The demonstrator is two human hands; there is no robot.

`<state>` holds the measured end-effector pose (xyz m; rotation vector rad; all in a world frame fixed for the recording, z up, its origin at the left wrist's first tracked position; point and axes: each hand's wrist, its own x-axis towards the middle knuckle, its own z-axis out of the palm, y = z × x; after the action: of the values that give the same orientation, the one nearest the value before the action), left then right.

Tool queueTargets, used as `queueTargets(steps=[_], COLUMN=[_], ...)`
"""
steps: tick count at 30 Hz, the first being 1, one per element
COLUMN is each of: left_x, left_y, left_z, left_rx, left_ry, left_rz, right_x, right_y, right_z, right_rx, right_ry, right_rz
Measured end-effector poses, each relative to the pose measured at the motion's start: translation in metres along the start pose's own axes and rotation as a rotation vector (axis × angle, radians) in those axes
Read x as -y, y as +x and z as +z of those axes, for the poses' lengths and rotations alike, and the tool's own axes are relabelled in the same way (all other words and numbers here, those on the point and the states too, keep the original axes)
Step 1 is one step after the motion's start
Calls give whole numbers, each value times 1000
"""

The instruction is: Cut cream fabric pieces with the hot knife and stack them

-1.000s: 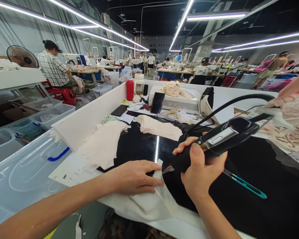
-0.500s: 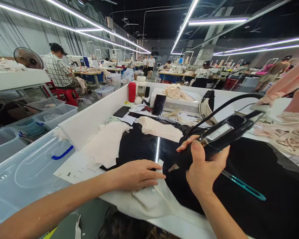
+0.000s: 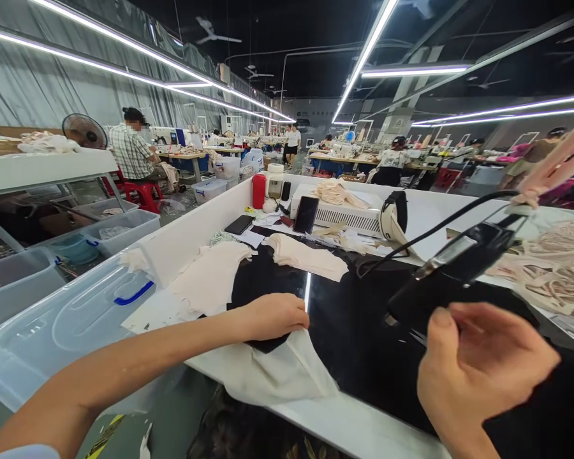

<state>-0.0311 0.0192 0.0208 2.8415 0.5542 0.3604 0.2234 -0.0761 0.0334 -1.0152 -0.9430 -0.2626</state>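
Observation:
My left hand point(image 3: 275, 315) rests with curled fingers on a white fabric piece point(image 3: 277, 373) that hangs over the near edge of the black tabletop point(image 3: 354, 331). My right hand point(image 3: 478, 366) hovers low at the right, thumb up and fingers loosely spread, holding nothing. Just above it a black corded hand tool point(image 3: 459, 268) hangs tilted from its black cord point(image 3: 435, 224), apart from my fingers.
Stacks of cream fabric pieces point(image 3: 306, 255) lie behind my left hand. Two phones point(image 3: 306, 213), a red bottle point(image 3: 259, 190) and a white box point(image 3: 349, 215) stand at the back. Another person's hand point(image 3: 555, 167) holds pink fabric over beige straps point(image 3: 555, 271). A clear lidded bin point(image 3: 67, 319) sits left.
My right hand has let go of the black tool and dropped toward me; the tool has swung up and right. My left hand has curled and pulled the white fabric toward the edge.

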Motion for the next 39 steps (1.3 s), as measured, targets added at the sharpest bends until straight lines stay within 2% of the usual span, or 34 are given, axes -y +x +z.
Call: queueTargets(steps=[2,4,7,9,11,15,18,22,26,32,39], left_x=[-7,-16,-32,-40,-45,-40,-22,13,50,102,154], left_y=[2,6,11,13,12,-3,-19,-26,-9,37,67], left_z=[-11,-23,-44,-57,-69,-87,-91,-88,-85,-83,-69], left_rx=[-12,-41,-116,-164,-204,-323,-391,-459,-506,-598,-530], left_ry=[-2,-31,-175,-288,-366,-445,-494,-654,-748,-827,-795], left_rz=[15,40,102,139,146,71,-98,-367,-456,-531,-620], right_x=[-1,-3,-3,-2,0,-2,-11,-29,-48,-78,-116], right_y=[-12,-23,-33,-36,-40,-48,-44,-19,10,32,39], right_z=[-8,-5,16,35,50,64,65,69,83,111,146], right_rx=[229,560,917,1083,1224,1429,1437,1382,1261,1044,997], right_ry=[-36,35,340,457,518,588,531,366,200,17,-145], right_rz=[121,404,864,938,928,909,924,912,826,636,415])
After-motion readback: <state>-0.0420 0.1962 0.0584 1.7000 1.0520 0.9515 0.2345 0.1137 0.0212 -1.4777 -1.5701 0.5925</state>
